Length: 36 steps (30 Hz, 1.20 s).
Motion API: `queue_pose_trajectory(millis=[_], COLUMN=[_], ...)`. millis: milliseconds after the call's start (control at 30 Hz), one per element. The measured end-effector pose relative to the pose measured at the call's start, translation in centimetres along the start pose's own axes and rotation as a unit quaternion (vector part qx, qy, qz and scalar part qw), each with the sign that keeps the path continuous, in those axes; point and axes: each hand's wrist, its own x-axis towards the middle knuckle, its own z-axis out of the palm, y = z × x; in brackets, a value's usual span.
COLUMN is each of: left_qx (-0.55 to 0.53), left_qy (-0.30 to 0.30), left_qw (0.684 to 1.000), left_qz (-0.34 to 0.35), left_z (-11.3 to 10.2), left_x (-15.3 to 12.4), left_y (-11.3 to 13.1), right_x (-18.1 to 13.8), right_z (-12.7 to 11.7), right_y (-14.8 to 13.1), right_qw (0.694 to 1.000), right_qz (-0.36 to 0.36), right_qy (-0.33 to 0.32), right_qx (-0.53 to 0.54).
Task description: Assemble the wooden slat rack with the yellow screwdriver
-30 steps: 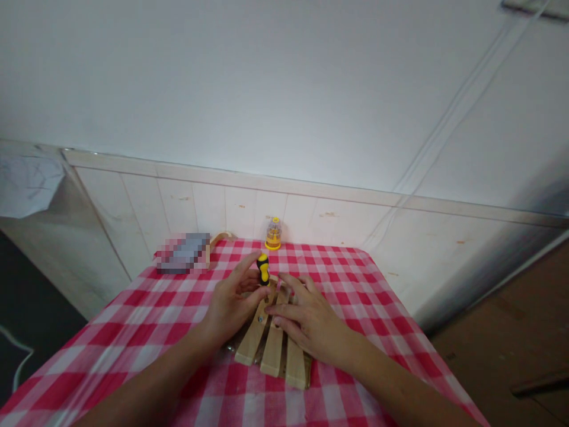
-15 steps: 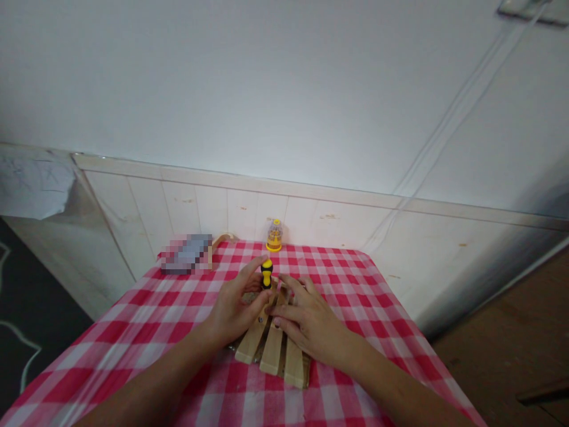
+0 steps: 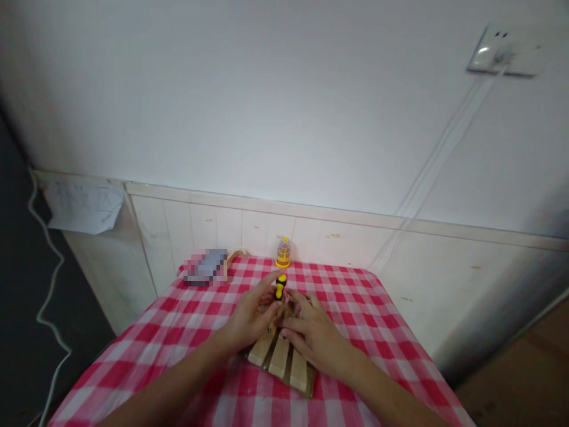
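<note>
A fan of pale wooden slats [image 3: 281,359] lies on the red and white checked tablecloth [image 3: 364,308]. A small yellow and black screwdriver [image 3: 280,286] stands upright at the slats' far end. My left hand [image 3: 251,315] is curled round its lower part, forefinger stretched past the handle. My right hand [image 3: 311,335] lies flat on the slats, fingers spread, pressing them down right beside the screwdriver.
A yellow holder of screwdriver bits [image 3: 283,252] stands at the table's far edge by the panelled wall. A blurred grey object [image 3: 205,267] with a wooden curved piece [image 3: 235,255] lies at the far left corner. A wall socket [image 3: 504,50] is upper right; a white cable [image 3: 44,284] hangs left.
The camera has tilted up and back, so hands and slats sit lower and smaller in view. Both hands keep their hold on the screwdriver and slats.
</note>
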Motion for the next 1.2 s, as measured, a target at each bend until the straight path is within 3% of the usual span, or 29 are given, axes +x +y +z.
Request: queue_pose_trajectory(millis=[67, 233, 533, 767, 1000, 1200], left_qx=[-0.017, -0.081, -0.078, -0.061, -0.12, -0.103], left_qy=[0.015, 0.138, 0.128, 0.095, 0.088, 0.079], left_qw=[1.0, 0.987, 0.988, 0.992, 0.987, 0.99], left_qz=[-0.02, -0.031, -0.043, -0.052, -0.056, -0.054], left_z=[0.0, -0.2, -0.3, -1.4, -0.8, -0.6], left_x=[0.4, -0.2, -3.3, -3.6, -3.1, -2.9], left_y=[1.1, 2.6, 0.5, -0.8, -0.2, 0.4], right_x=[0.0, 0.0, -0.2, -0.3, -0.1, 0.0], right_z=[0.0, -0.1, 0.1, 0.5, 0.5, 0.4], right_y=[0.0, -0.1, 0.1, 0.5, 0.5, 0.3], right_qw=[1.0, 1.0, 1.0, 1.0, 1.0, 1.0], right_qz=[0.0, 0.005, 0.006, -0.009, -0.012, 0.008], right_qy=[0.003, 0.005, 0.011, 0.016, -0.002, -0.012], right_qx=[-0.005, -0.001, 0.011, 0.01, 0.009, 0.008])
